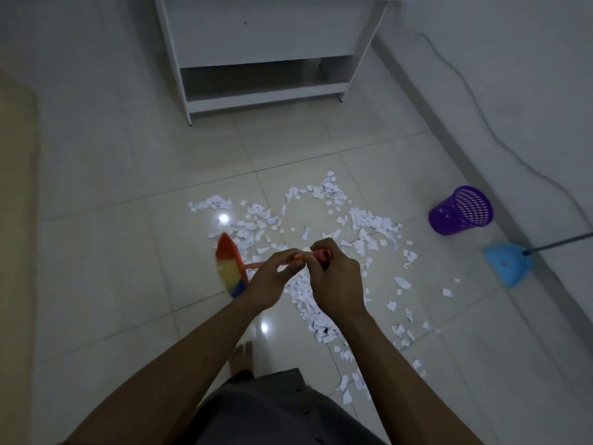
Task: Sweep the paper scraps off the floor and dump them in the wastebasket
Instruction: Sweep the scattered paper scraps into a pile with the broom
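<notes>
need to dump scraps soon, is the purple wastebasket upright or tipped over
Upright: the purple wastebasket rests on its narrower base, with its open rim on top.

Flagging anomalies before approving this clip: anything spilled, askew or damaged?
Only the expected mess: torn paper scraps lie strewn across the floor. The purple wastebasket and blue dustpan sit to the right. The broom, gripped by left hand and right hand, is motion-blurred. No damage visible.

I count one broom (pixel 229 264), one purple wastebasket (pixel 460 210) at three o'clock, one blue dustpan (pixel 507 263) at four, two hands, left hand (pixel 272 281) and right hand (pixel 337 284), one white shelf unit (pixel 256 43) at twelve, and paper scraps (pixel 369 220) beyond counting.
</notes>
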